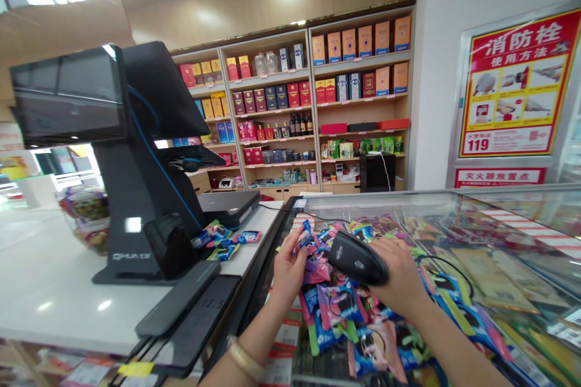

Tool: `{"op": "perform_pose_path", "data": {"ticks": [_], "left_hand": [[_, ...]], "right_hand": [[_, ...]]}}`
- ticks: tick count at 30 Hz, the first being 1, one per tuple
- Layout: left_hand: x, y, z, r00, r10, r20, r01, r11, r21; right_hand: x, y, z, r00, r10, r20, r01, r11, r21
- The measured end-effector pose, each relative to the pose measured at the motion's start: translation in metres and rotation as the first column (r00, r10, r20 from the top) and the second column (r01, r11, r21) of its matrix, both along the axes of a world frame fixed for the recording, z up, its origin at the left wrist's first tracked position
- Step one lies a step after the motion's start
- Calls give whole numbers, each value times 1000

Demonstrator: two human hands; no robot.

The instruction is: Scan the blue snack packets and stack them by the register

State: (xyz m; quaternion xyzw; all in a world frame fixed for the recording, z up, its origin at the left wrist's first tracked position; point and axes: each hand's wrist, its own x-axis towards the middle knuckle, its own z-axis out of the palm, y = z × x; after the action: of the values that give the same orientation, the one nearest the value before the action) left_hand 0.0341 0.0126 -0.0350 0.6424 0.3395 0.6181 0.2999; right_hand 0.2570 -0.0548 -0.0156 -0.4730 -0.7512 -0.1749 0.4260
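Observation:
My right hand (400,275) is wrapped round a black handheld barcode scanner (356,257), its head pointing left over the pile. In my left hand (290,263), a small blue snack packet (305,233) is pinched between thumb and fingers, close to the scanner's head. Beneath both hands lies a heap of colourful small snack packets (340,305) in pink, blue and green wrappers, spread on a glass-topped counter. The scanner's trigger and my right fingertips are hidden behind its body.
On the white counter at left stands a black point-of-sale terminal (149,193). Several loose packets (227,239) lie at its base, beside a smartphone (204,320) and a dark grey slab-shaped device (179,299). Shelves of boxed goods (272,97) line the back wall. A glass display case (512,242) extends right.

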Motion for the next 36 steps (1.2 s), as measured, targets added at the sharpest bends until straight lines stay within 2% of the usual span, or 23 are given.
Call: {"op": "perform_pose_path", "data": {"ticks": [2, 5, 7, 9, 11, 13, 16, 18, 22, 28, 32, 36], "left_hand": [[1, -1, 1, 982, 24, -187, -9, 996, 84], [3, -3, 3, 903, 36, -427, 26, 990, 139], [2, -2, 7, 848, 88, -522, 8, 984, 179], [-5, 7, 13, 793, 195, -577, -66, 969, 237], [-20, 23, 22, 724, 308, -618, -167, 947, 276], [-42, 46, 31, 629, 373, -682, -261, 928, 266], [-83, 80, 40, 496, 313, -810, -363, 922, 134], [-107, 95, 40, 477, 281, -833, -388, 917, 87], [-132, 107, 29, 498, 252, -830, -412, 911, 29], [-137, 111, 12, 610, 208, -765, -407, 910, -77], [-134, 114, 18, 703, 199, -683, -390, 911, -136], [-123, 114, 37, 824, 208, -526, -352, 916, -190]], "right_hand": [[3, 2, -2, 1000, -3, 26, 3, 1000, 26], [4, 3, -4, 1000, -11, 26, 9, 999, 53], [2, 1, -3, 1000, -10, 14, 10, 998, 61], [1, 0, -3, 1000, -10, 5, 10, 998, 63], [1, -1, -2, 1000, -5, 6, 4, 997, 74], [2, -1, -2, 1000, 7, 9, -8, 996, 88], [3, 0, -2, 1000, 17, -4, -17, 997, 77], [3, 0, -1, 1000, 13, -18, -12, 998, 64], [1, -2, -1, 999, 5, -37, -3, 998, 58], [0, -3, -2, 1000, -5, -8, 6, 999, 42], [1, -3, -2, 1000, 0, 13, -1, 999, 52], [1, -3, -2, 1000, -19, 17, 18, 998, 53]]}}
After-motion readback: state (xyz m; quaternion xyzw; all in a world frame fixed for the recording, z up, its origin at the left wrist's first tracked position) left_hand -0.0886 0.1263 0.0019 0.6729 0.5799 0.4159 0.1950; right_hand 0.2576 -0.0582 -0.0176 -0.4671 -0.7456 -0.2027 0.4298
